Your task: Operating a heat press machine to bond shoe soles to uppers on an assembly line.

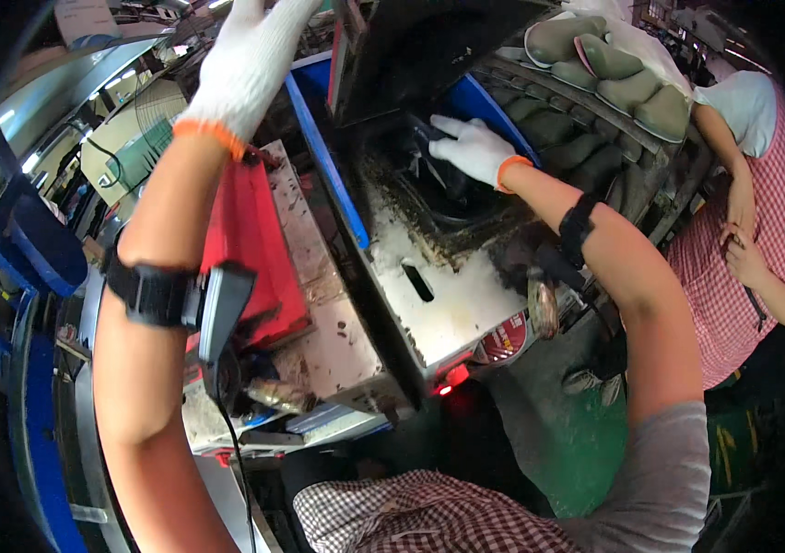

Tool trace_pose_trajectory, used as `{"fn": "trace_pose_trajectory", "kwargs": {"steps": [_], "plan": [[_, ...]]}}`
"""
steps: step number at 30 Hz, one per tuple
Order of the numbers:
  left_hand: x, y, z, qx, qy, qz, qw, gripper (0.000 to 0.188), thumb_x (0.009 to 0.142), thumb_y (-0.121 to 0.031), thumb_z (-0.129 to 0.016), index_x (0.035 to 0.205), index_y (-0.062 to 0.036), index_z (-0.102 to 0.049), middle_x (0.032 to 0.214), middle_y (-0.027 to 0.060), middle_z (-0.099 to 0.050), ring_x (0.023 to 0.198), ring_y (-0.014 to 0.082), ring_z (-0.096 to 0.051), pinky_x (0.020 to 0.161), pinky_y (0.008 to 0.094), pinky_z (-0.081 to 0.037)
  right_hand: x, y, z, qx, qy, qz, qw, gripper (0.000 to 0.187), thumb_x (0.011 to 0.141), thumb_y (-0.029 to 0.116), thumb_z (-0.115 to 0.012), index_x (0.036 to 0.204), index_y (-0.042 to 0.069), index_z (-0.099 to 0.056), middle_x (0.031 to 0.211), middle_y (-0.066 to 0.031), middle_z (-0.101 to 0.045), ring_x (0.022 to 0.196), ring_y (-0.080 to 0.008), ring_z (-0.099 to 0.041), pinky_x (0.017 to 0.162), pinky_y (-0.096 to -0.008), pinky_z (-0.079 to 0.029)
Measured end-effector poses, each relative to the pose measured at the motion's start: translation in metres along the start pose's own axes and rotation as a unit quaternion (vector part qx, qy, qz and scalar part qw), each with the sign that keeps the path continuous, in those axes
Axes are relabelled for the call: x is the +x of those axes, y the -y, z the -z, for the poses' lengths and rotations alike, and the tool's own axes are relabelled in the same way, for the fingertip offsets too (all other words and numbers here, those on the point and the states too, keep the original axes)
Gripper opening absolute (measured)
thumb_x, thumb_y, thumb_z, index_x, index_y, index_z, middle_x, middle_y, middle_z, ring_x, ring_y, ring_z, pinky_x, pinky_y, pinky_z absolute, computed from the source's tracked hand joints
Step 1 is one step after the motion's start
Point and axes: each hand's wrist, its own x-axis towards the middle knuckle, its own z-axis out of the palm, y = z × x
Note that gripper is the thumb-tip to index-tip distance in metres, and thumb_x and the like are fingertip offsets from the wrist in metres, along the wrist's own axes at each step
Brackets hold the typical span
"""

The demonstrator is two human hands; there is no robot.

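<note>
My left hand (250, 69), in a white knit glove with an orange cuff, is raised at the upper edge. Its fingertips run out of view, so their grip is hidden. Beside it a dark, heavy hinged plate (420, 55) stands tilted up. My right hand (477, 152), gloved the same way, reaches into the machine below that plate. Its thumb and fingers are on a black, glossy piece (452, 184) in a dark mold recess; the exact kind of piece cannot be made out.
Blue side panels (328, 157) flank the recess, with a white worn machine top (448, 304) in front. A red tray-like part (245, 249) lies left. Olive-grey clog-shaped shoes (609, 60) fill a rack at right. Another person in a checked apron (724, 267) stands nearby.
</note>
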Motion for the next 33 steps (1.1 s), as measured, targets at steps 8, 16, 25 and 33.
{"fn": "trace_pose_trajectory", "kwargs": {"steps": [8, 16, 25, 33], "plan": [[0.108, -0.013, -0.052, -0.140, 0.164, 0.155, 0.964, 0.037, 0.102, -0.031, -0.056, 0.115, 0.0011, -0.070, 0.099, 0.0149, -0.076, 0.082, 0.0233, -0.074, 0.074, 0.0352, -0.061, 0.003, -0.013, -0.016, -0.177, 0.156, 0.069, 0.969, 0.085, 0.093, 0.067, -0.054, 0.165, 0.028, -0.034, 0.158, -0.0323, -0.041, 0.145, -0.0465, -0.043, 0.120, -0.0475, -0.035], [0.087, -0.026, -0.056, 0.186, 0.145, 0.018, 0.972, 0.032, 0.094, -0.023, -0.055, 0.109, 0.0014, -0.070, 0.089, 0.0115, -0.072, 0.085, 0.0208, -0.068, 0.074, 0.0370, -0.052, -0.019, -0.033, 0.021, -0.163, 0.103, 0.158, 0.968, 0.084, 0.098, 0.065, -0.054, 0.162, 0.013, -0.040, 0.164, -0.0348, -0.030, 0.151, -0.0460, -0.036, 0.124, -0.0439, -0.031], [-0.065, 0.021, -0.107, 0.117, 0.102, -0.016, 0.988, 0.062, 0.096, -0.027, -0.052, 0.151, 0.0001, -0.047, 0.135, 0.0297, -0.064, 0.131, 0.0420, -0.059, 0.114, 0.0436, -0.044, -0.225, -0.025, 0.011, 0.008, -0.086, 0.287, 0.954, 0.038, 0.086, 0.023, -0.076, 0.122, 0.011, -0.071, 0.128, -0.0130, -0.066, 0.128, -0.0366, -0.058, 0.111, -0.0491, -0.046], [-0.197, 0.041, -0.141, 0.253, 0.072, 0.044, 0.964, 0.061, 0.092, -0.018, -0.057, 0.150, 0.0008, -0.048, 0.136, 0.0316, -0.061, 0.125, 0.0461, -0.060, 0.109, 0.0500, -0.048, -0.246, -0.056, -0.021, -0.082, -0.261, 0.367, 0.889, 0.024, 0.072, 0.009, -0.075, 0.095, 0.016, -0.074, 0.115, -0.0049, -0.069, 0.118, -0.0298, -0.063, 0.106, -0.0526, -0.052]]}}
